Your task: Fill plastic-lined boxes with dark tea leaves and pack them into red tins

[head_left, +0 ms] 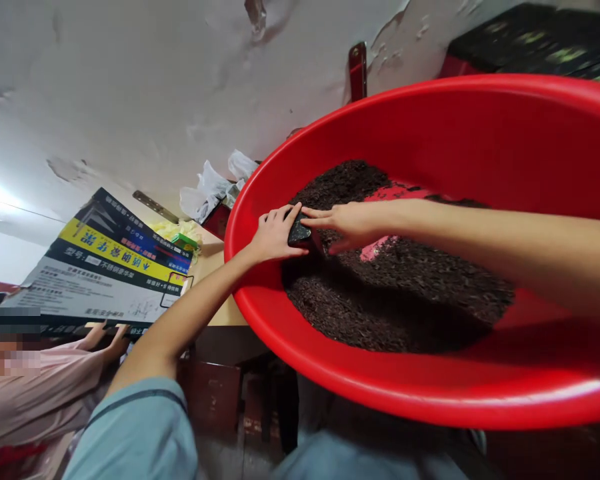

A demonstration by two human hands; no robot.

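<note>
A large red plastic tub (380,373) holds loose dark-brown bits (420,303) that look like dry tea leaves. Inside it, near the left wall, my left hand (276,233) is closed around a small dark box (300,235), thumb on the near side and fingers on the far side. The box's top looks black and speckled; its lower part is mostly hidden by my hands and shadow. From the right, my right hand (353,223) reaches over the leaves with fingers stretched out, their tips touching the box's far top edge.
On the left, a person in a pink top (55,380) handles a large printed cardboard sheet (105,267). White plastic bags (210,190) and a green packet (184,241) lie beyond the tub's left rim. Dark packages (540,43) are stacked at the upper right, by the peeling wall.
</note>
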